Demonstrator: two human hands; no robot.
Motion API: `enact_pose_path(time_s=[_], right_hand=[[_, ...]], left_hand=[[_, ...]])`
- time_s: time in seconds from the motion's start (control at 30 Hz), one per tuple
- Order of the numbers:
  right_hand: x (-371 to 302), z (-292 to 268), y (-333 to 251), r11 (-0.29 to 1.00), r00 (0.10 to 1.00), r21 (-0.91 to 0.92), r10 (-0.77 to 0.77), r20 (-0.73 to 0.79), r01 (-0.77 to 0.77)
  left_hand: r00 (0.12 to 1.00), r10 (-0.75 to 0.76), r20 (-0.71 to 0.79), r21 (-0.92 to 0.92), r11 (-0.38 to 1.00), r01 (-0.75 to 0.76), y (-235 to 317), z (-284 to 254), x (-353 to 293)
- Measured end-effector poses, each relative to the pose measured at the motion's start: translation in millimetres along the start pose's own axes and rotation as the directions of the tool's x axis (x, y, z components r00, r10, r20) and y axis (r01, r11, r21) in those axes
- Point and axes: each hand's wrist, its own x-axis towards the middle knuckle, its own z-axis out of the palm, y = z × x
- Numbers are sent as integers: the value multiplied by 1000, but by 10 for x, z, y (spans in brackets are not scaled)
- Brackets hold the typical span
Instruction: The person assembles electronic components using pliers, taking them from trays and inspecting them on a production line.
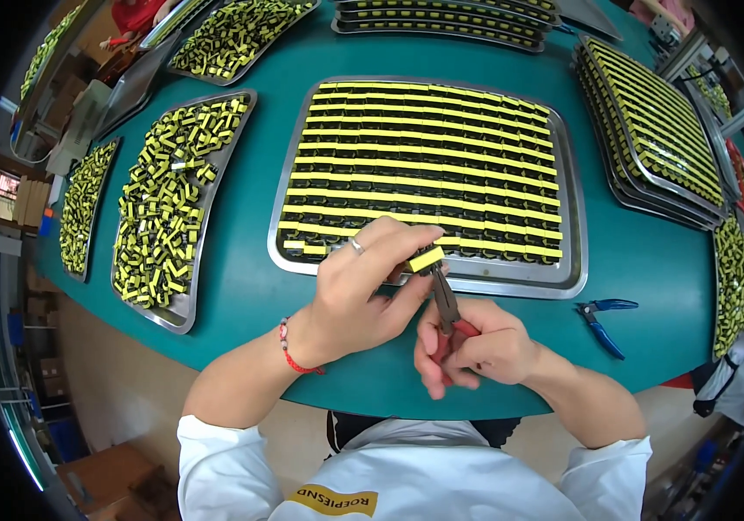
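Between the thumb and fingers of my left hand (356, 295) is a small black transformer (427, 260) wrapped in yellow tape. My right hand (485, 345) grips red-handled long-nose pliers (447, 306), whose dark jaws point up and reach the underside of the transformer. What exactly the jaw tips touch is too small to make out. Just beyond both hands lies a metal tray (573, 252) with neat rows of the same yellow-and-black parts. My left fingers cover a bit of its nearest row.
Blue-handled cutters (605, 326) rest on the green table (650, 286) at right. To the left stands a tray (184, 314) of loosely heaped parts, with another heaped tray (87, 213) beyond. Stacked trays (650, 130) rise at the far right. Other people's arms show at the top edges.
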Motion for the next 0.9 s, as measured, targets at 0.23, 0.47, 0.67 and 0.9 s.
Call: enact_pose_path(time_s=[0.23,0.47,0.67,0.9], right_hand=[[-4,4,-50,997,999,72,20,35,-23],[7,10,-60,997,999,72,24,36,-26],[8,26,-60,995,1000,97,18,23,-20],[-23,-71,-113,995,995,-3,99,-18,-99]], left_hand=[[986,-166,-12,-11,986,166,11,18,-21],[982,-184,-39,2,983,184,26,42,-28],[987,-156,-31,12,988,157,22,60,-31],[997,-78,-18,27,997,78,3,64,-46]])
